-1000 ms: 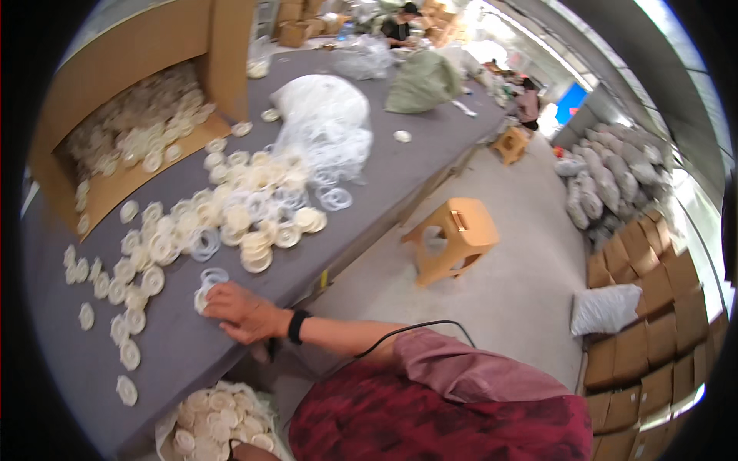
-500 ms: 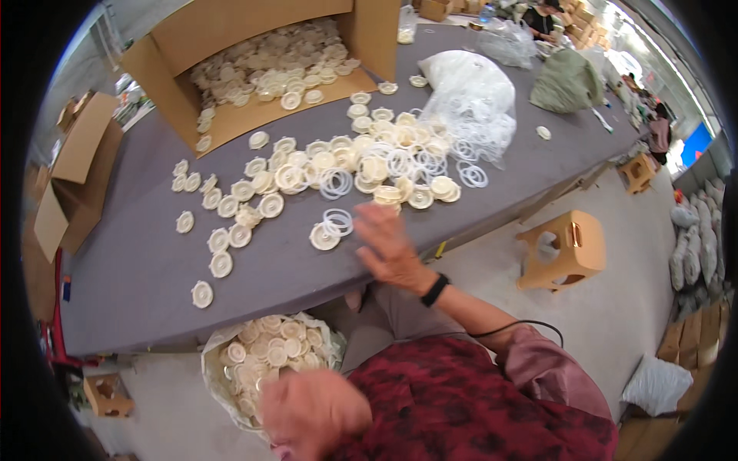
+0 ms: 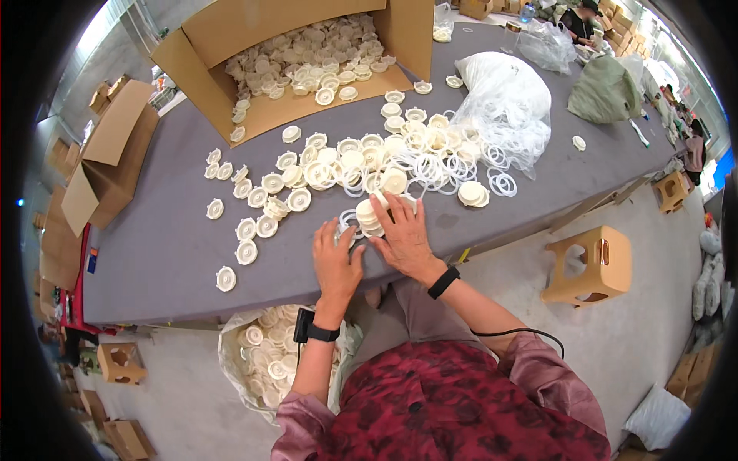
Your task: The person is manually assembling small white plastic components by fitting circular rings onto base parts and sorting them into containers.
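Observation:
My right hand (image 3: 405, 240) lies on the table edge side with fingers spread, touching a short stack of cream plastic caps (image 3: 369, 218). Left of it my left hand (image 3: 335, 269) reaches over the table, fingers extended and thumb apart. Its fingertips are at a cap and some clear plastic rings (image 3: 348, 218), partly covered by the fingers. Beyond both hands spreads a pile of cream caps (image 3: 352, 160) mixed with loose clear rings (image 3: 434, 169). More rings fill a clear plastic bag (image 3: 503, 92) at the pile's far right.
An open cardboard box (image 3: 415, 46) full of caps lies at the back of the grey table (image 3: 154, 269). Below the front edge stands a white sack (image 3: 238, 376) of caps. A tan stool (image 3: 588, 265) is at right, a green sack (image 3: 607, 88) far right. Another person (image 3: 580, 27) sits beyond.
My left hand has come up from over the sack to the rings on the table. The right hand now touches a stack of caps near the edge. The view has shifted.

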A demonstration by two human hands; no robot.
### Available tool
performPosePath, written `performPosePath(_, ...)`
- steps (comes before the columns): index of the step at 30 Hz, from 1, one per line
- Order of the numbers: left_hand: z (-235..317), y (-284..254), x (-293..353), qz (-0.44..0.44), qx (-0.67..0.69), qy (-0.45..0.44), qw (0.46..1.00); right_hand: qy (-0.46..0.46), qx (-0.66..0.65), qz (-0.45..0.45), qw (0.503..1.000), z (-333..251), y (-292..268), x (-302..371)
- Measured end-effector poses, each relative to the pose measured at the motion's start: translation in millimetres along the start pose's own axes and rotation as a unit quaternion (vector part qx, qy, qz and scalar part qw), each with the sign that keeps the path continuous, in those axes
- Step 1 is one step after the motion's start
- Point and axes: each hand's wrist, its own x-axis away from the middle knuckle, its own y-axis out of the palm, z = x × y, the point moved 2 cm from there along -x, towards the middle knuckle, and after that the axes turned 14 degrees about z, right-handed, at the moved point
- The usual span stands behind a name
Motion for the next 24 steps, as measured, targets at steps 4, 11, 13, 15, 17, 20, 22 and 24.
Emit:
performPosePath(4, 0.0, -14.3, 3.5, 0.081, 0.001, -0.037, 0.996, -0.041, -0.136, -0.007, 0.990, 1.6, -1.4, -5.3)
performPosePath(11, -0.2, -6.6, 4.1, 0.115, 0.004, -0.028, 0.993, -0.075, -0.019, 0.034, 0.996, 52.5, -30.1, -12.6)
performPosePath(13, -0.5, -6.9, 5.0, 0.115, 0.007, -0.039, 0.993, -0.063, -0.075, 0.057, 0.994, 69.0, -38.3, -15.8)
performPosePath(15, 2.4, -8.3, 3.5, 0.120, 0.018, -0.039, 0.992, -0.033, -0.107, 0.078, 0.991, 81.6, -36.8, -14.0)
performPosePath(17, 2.9, -12.4, 4.8, 0.119, 0.000, -0.039, 0.992, -0.003, -0.122, 0.131, 0.984, 87.5, -37.2, -18.4)
performPosePath(20, 7.1, -16.9, 0.4, 0.125, -0.005, -0.050, 0.991, 0.034, -0.048, 0.139, 0.989, 101.7, -30.9, -26.4)
performPosePath(22, 9.4, -16.2, -4.5, 0.133, 0.001, -0.065, 0.989, 0.022, -0.039, 0.129, 0.991, 105.3, -28.8, -25.9)
performPosePath(24, 11.2, -12.3, -8.6, 0.105, -0.018, -0.048, 0.993, 0.016, -0.047, 0.179, 0.983, 102.2, -28.0, -19.7)
